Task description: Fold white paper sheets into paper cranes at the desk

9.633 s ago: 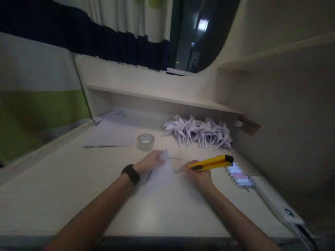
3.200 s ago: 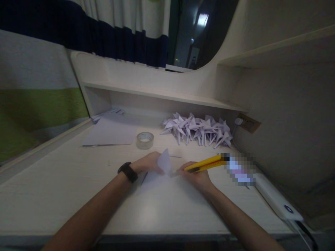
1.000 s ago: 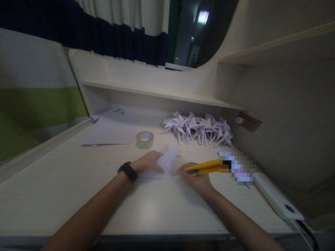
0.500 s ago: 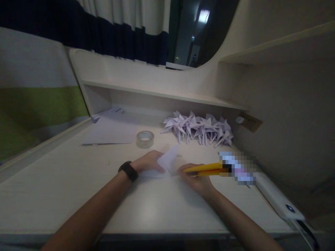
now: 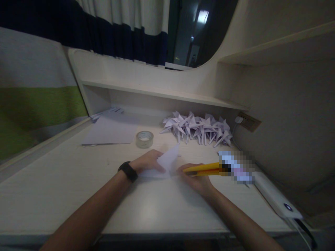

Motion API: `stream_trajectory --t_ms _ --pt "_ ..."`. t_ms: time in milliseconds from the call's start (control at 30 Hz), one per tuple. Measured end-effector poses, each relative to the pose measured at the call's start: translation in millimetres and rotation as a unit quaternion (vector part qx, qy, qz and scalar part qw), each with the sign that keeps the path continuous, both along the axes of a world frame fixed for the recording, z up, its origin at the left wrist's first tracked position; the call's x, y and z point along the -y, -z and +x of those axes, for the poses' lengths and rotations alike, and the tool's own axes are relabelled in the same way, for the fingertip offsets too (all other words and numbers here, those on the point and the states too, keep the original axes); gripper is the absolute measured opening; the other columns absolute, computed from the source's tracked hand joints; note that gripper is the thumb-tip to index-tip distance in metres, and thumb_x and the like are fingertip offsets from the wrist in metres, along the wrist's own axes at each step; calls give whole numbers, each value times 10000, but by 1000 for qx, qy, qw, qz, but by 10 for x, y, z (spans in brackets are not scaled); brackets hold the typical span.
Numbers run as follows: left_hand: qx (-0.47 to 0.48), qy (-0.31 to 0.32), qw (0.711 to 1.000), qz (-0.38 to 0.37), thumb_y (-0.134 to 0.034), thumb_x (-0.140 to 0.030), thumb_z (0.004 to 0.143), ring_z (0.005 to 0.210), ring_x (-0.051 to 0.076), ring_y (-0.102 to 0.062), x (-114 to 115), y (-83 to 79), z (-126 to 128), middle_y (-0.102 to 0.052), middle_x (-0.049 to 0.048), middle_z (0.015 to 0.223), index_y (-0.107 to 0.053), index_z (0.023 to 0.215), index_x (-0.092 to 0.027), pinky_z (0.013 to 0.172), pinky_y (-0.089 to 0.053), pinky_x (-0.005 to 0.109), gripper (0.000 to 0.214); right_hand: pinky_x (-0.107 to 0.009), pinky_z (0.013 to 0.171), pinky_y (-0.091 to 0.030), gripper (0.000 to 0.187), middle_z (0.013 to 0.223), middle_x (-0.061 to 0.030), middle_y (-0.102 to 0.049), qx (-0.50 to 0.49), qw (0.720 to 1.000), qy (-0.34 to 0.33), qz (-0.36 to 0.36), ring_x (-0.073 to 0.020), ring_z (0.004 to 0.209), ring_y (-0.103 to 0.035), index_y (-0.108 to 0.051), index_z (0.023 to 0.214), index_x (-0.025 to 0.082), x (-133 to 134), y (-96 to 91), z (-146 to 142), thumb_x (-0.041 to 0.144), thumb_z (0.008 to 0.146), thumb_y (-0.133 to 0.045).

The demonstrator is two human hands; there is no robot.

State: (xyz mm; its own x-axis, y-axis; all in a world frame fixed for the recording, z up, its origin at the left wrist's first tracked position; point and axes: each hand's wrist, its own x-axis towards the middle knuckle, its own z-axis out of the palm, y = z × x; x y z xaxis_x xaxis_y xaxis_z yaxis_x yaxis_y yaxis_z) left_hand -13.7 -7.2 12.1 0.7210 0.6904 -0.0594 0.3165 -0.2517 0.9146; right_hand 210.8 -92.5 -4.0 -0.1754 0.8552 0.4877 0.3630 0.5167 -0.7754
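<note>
My left hand (image 5: pixel 149 162), with a dark watch on the wrist, holds a white sheet of paper (image 5: pixel 169 161) on the desk. One corner of the paper stands up in a pointed flap, and the rest lies flat under the hand. My right hand (image 5: pixel 195 179) is closed around a long yellow tool that looks like a box cutter (image 5: pixel 206 168), its far end pointing right. The fingertips of this hand are blurred beside the paper's right edge, so whether they touch it I cannot tell. A roll of clear tape (image 5: pixel 144 140) lies just beyond my left hand.
Several folded white paper pinwheels (image 5: pixel 199 127) are heaped at the back under the shelf (image 5: pixel 162 93). A stack of white paper (image 5: pixel 112 129) lies at the back left. On the right, a white power strip (image 5: pixel 277 197) runs along the wall near a blurred-out item (image 5: pixel 237 169).
The raised flap of the paper has shifted slightly. My right fingertips move a little at the paper's edge, and both hands keep their places.
</note>
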Motion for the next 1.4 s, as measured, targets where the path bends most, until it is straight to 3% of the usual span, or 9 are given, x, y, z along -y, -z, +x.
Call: stream_trajectory --t_ms 500,800,1400 --pt "19 0 999 -45 -767 -269 576 799 232 -640 25 -46 -21 -727 78 942 -718 949 -114 695 -465 303 407 -303 672 -559 92 770 -56 -722 -8 1000 0 -7 -199 689 -680 -694 767 199 -15 39 18 290 764 -681" --pt "-10 -12 1000 8 -750 -236 562 787 236 -638 -3 1 -7 -729 59 912 -721 953 -124 674 -447 289 407 -308 669 -565 138 762 -61 -723 -4 1000 0 -13 -201 694 -679 -698 760 205 8 -8 1 340 770 -676" --pt "-17 12 999 26 -734 -290 613 801 236 -635 13 -52 -13 -722 71 954 -715 977 -113 672 -445 276 406 -308 656 -566 155 761 -53 -722 -14 1000 3 -24 -207 689 -680 -702 764 215 2 22 9 370 756 -691"
